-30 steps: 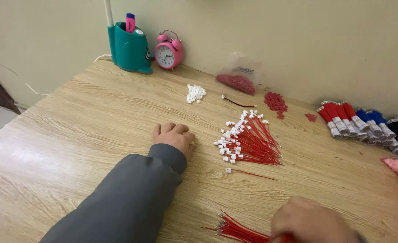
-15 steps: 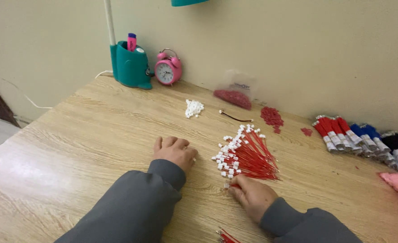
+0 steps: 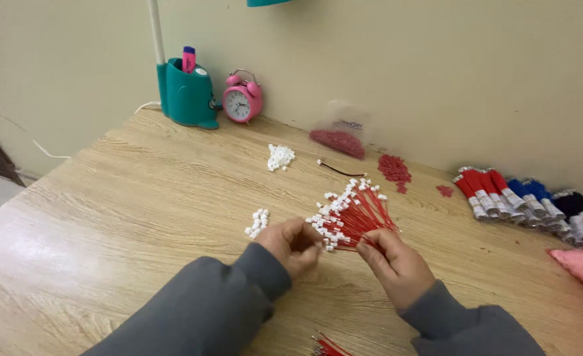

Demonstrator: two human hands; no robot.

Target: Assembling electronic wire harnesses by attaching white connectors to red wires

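Your left hand (image 3: pixel 296 242) and right hand (image 3: pixel 391 258) meet at the fan of thin red wires with white plastic connectors (image 3: pixel 352 214), centre of the frame on the wooden desk (image 3: pixel 140 198). Each grip looks narrow, pinching at wire ends; what exactly is held, I cannot tell. A tug could snag neighbouring wires and scatter the fan. Two small piles of loose white connectors (image 3: pixel 257 223) lie left and above; one pink alarm clock (image 3: pixel 242 103) stands upper left.

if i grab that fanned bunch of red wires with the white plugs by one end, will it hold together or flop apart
The red wires lie loose and fanned, with no tie visible, so they would probably splay and slip apart. They look thin and bendy, so likely floppy and light. The right hand pinches near their gathered ends, probably the firmest place to grip. The white plugs may snag each other.
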